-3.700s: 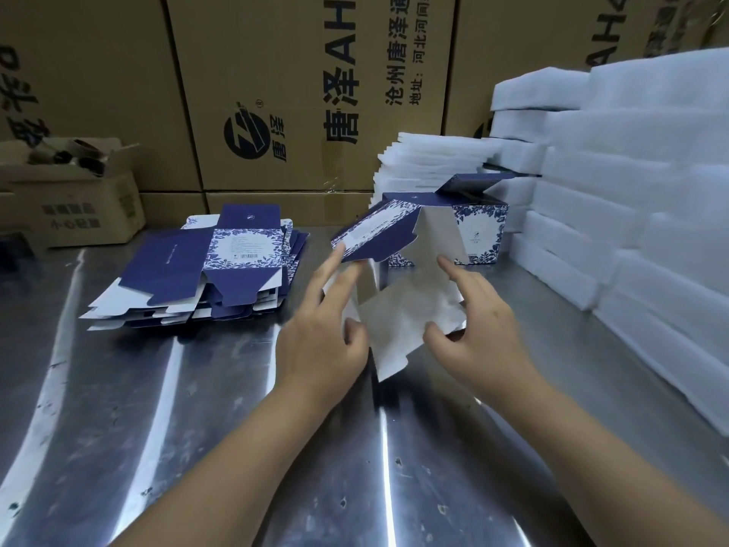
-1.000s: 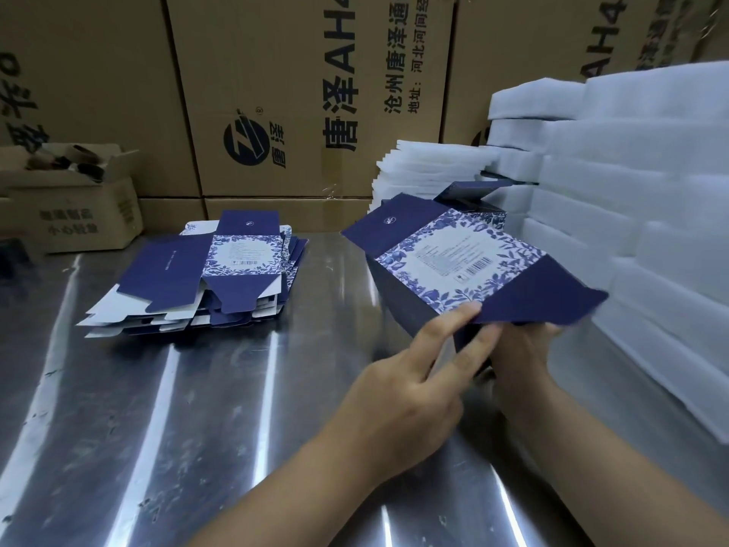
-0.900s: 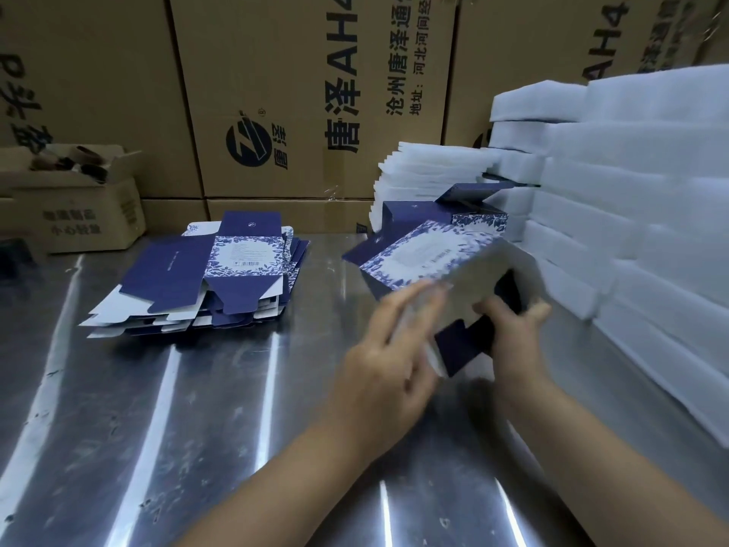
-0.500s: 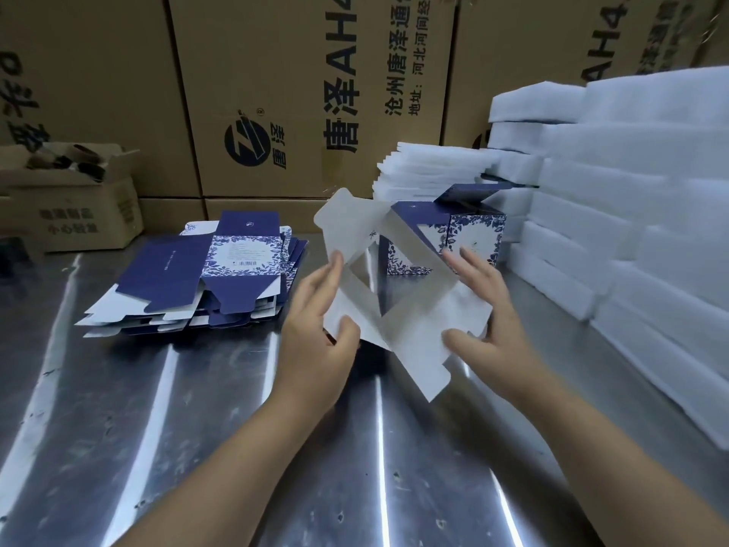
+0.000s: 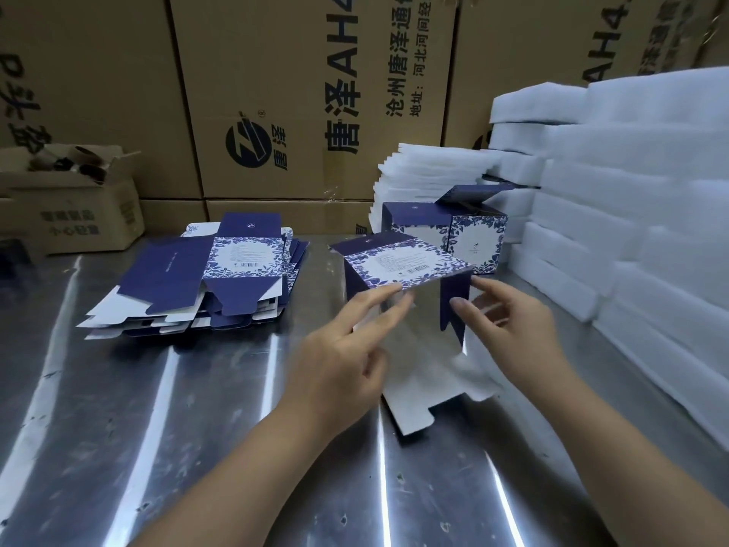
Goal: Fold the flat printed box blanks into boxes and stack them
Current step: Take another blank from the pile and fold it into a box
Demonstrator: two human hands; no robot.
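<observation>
Half-opened navy-and-white floral cardboard box blank (image 5: 406, 266) over shiny steel table (image 5: 189, 428), straight fingers of left hand (image 5: 343, 365) pressing its label panel; right hand (image 5: 513, 329) at navy flap, grip too blurred to tell. Risk: loose walls springing flat, creasing crooked.

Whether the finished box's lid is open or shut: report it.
Open: the finished box has its dark lid flap raised, untucked.
</observation>
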